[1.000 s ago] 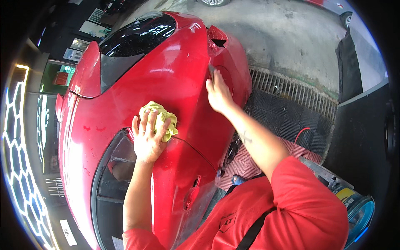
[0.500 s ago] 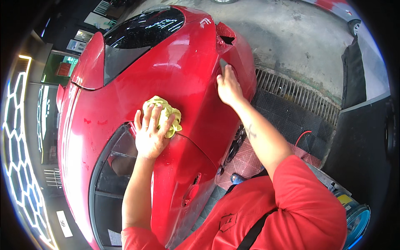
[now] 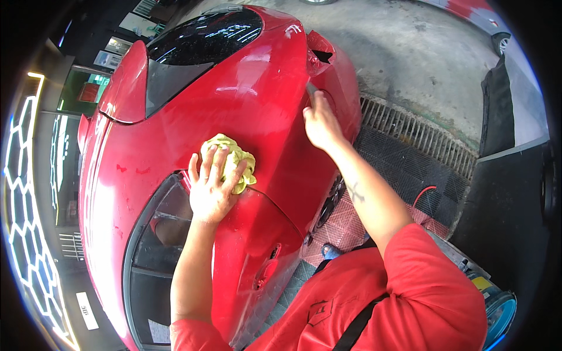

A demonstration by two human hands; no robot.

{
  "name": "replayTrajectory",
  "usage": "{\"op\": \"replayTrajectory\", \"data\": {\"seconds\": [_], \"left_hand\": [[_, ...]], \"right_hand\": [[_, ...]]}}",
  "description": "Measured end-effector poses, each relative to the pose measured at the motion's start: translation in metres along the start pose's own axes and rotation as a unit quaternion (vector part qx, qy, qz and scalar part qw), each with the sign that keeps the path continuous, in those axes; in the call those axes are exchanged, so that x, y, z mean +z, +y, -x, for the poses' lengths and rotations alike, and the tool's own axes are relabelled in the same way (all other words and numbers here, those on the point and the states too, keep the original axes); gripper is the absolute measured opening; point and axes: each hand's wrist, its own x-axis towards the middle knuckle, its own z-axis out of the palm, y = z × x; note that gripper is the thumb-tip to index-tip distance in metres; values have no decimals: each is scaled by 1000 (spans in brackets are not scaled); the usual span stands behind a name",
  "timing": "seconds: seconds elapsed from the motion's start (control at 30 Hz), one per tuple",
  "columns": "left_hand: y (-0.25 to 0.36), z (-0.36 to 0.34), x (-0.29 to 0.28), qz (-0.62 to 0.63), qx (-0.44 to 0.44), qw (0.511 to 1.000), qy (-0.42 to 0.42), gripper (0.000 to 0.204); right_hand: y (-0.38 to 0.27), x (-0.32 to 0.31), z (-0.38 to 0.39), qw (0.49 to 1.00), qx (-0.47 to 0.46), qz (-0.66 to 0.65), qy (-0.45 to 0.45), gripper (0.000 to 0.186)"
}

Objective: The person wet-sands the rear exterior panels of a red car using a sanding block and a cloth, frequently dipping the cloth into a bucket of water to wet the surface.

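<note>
A glossy red car (image 3: 175,137) fills the middle of the view, its paint streaked with reflections. My left hand (image 3: 209,186) presses a crumpled yellow-green cloth (image 3: 237,161) against the body panel above the side window. The fingers are spread over the cloth and curl at its edge. Farther off to the right, my right hand (image 3: 322,120) is closed on a small dark grey flat piece (image 3: 311,89), held against the curved rear flank below the tail-light opening (image 3: 321,55). The piece's exact kind is hidden by my fingers.
A door handle (image 3: 270,266) and dark side window (image 3: 161,257) lie near my left forearm. On the right are a floor grate (image 3: 415,128), dark floor tiles (image 3: 392,158), a red hose (image 3: 424,193) and a black panel (image 3: 509,193). Another car (image 3: 468,11) stands at the far right.
My right hand with the grey piece has shifted very slightly along the flank. My left hand stays on the cloth. The whole view has moved a little.
</note>
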Motion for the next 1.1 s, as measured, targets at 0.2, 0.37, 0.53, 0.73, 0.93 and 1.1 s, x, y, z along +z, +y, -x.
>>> {"op": "replayTrajectory", "data": {"seconds": [0.2,0.37,0.53,0.73,0.93,1.1], "left_hand": [[-1,8,6,-2,-10,1000,8,78],[1,-5,-3,0,-6,1000,8,74],[1,-6,-1,2,2,1000,11,73],[1,2,3,1,0,1000,12,79],[-1,-1,2,-4,0,1000,15,78],[-4,0,2,-21,6,1000,-3,79]], "right_hand": [[-29,1,17,999,-36,-18,-37,73],[27,4,-24,998,56,-21,16,70],[21,2,-9,1000,5,-12,24,73],[-6,2,-5,998,-32,-43,13,73],[13,-9,-26,997,36,-61,6,73],[22,7,-20,998,51,4,38,68]]}}
